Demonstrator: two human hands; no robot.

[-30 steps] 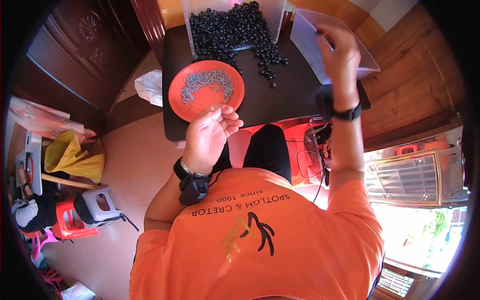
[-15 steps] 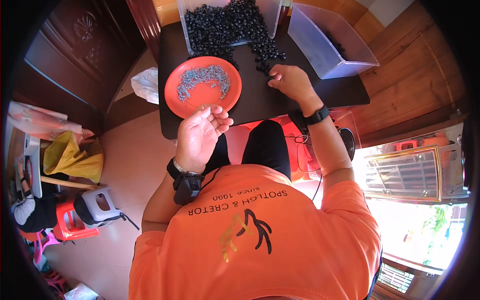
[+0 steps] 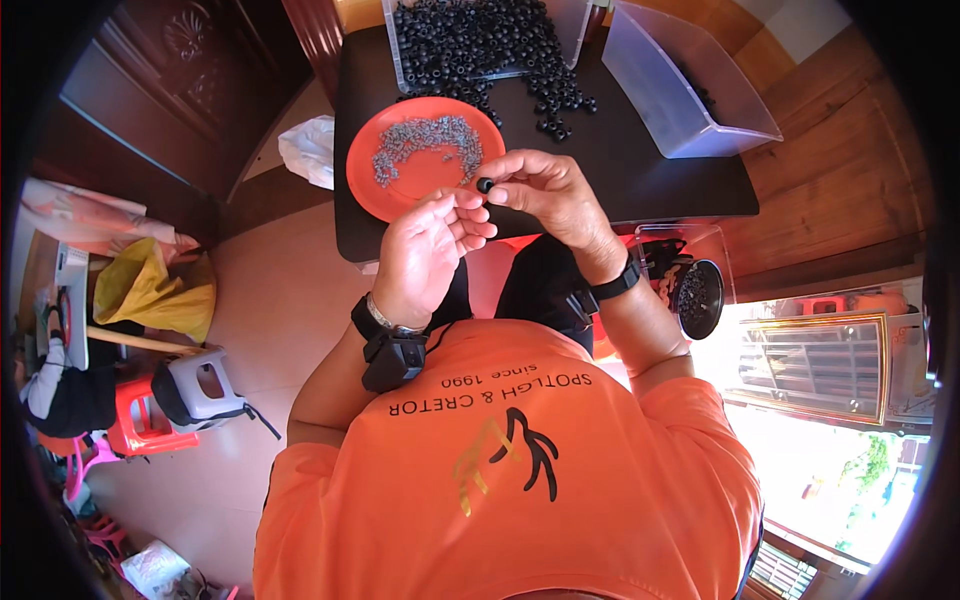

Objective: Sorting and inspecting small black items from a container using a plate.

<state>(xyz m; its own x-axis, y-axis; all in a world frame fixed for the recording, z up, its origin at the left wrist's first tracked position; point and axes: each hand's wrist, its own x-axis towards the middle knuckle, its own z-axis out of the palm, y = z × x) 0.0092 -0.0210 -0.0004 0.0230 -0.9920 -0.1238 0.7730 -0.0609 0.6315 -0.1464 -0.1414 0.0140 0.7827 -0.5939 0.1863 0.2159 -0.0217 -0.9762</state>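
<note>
My right hand [image 3: 545, 190] pinches a small black ring [image 3: 485, 185] between thumb and fingertips, above the near edge of the black table [image 3: 640, 170]. My left hand [image 3: 430, 250] is curled just beside it, its fingertips almost touching the ring; whether it holds anything is hidden. Behind the hands sits an orange plate [image 3: 365, 170] with several small grey metal parts [image 3: 425, 140]. A clear tub [image 3: 470, 40] full of black rings stands at the far edge, and loose rings [image 3: 560, 100] have spilled out. A second clear tub [image 3: 690, 90] is at the right.
A black bowl [image 3: 700, 295] of dark pieces sits low at my right. On the floor to the left are a white bag [image 3: 310, 150], a yellow bag [image 3: 150, 285], a grey stool [image 3: 195, 385] and a red stool [image 3: 140, 430]. Dark wooden furniture [image 3: 170, 90] stands at the far left.
My right hand came away from the right tub, passed over the loose rings and now holds a black ring near the left hand. The left hand rose slightly toward it.
</note>
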